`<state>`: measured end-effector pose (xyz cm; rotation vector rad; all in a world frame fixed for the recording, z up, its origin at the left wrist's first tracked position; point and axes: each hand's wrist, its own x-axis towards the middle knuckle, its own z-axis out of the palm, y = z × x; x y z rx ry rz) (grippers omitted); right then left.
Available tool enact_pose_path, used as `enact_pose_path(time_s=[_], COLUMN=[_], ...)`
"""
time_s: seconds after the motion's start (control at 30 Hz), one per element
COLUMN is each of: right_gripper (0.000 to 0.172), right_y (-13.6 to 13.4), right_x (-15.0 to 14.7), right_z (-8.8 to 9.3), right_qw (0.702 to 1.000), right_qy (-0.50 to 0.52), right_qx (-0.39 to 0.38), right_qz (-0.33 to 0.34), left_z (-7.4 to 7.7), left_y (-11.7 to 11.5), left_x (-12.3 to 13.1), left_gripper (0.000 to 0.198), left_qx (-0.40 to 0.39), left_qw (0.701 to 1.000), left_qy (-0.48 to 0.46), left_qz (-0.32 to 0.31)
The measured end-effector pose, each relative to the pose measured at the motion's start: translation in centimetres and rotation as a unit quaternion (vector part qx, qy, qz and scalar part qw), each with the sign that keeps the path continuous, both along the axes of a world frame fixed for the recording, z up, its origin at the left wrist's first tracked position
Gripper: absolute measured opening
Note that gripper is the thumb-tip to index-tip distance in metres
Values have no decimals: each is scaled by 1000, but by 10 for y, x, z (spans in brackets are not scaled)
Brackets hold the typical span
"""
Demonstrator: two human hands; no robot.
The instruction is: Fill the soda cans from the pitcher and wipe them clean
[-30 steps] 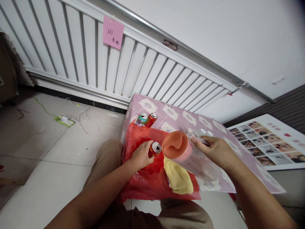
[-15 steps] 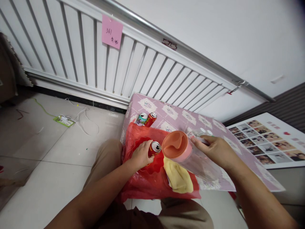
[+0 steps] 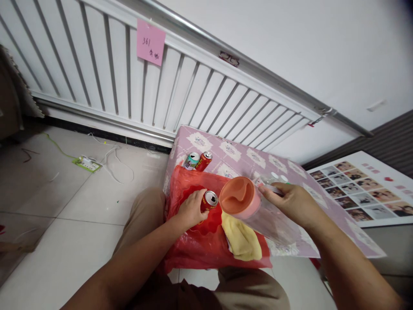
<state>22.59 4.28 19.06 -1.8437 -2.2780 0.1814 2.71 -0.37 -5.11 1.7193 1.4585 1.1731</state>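
Note:
My left hand (image 3: 192, 209) is wrapped round a red drink can (image 3: 210, 200), whose opened silver top faces me. The can is over a red scalloped dish (image 3: 206, 224) on a red plastic bag (image 3: 200, 252). With my right hand (image 3: 292, 202) I grip the handle of a clear pitcher (image 3: 274, 221) with an orange lid (image 3: 237, 196). The pitcher is tilted, its lid end right beside the can's top. I cannot make out whether any liquid is flowing. A yellow cloth (image 3: 242, 241) lies on the bag below the pitcher.
A green can (image 3: 191, 161) and another red can (image 3: 204, 161) stand at the back of the flowered tablecloth (image 3: 254, 159). Clear bottles with white caps (image 3: 279, 177) are behind my right hand. A white radiator (image 3: 180, 90) borders the table; a power strip (image 3: 86, 164) lies on the floor.

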Motion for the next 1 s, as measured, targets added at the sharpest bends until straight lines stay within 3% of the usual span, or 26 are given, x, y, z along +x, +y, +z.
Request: enact_pose_path(time_s=[0.1,1.0], right_gripper=[50,52], right_y=[0,-3], right_x=[0,-6], right_z=[0,5], right_qw=[999,999], right_qy=[5,1], right_qx=[-37,-33], right_qz=[-17,-3], left_z=[0,-1], left_y=[0,-1], left_x=[0,0], left_gripper=[75,74], left_qx=[0,3], left_qw=[1000,1000], left_qy=[1,1], left_qz=[2,3])
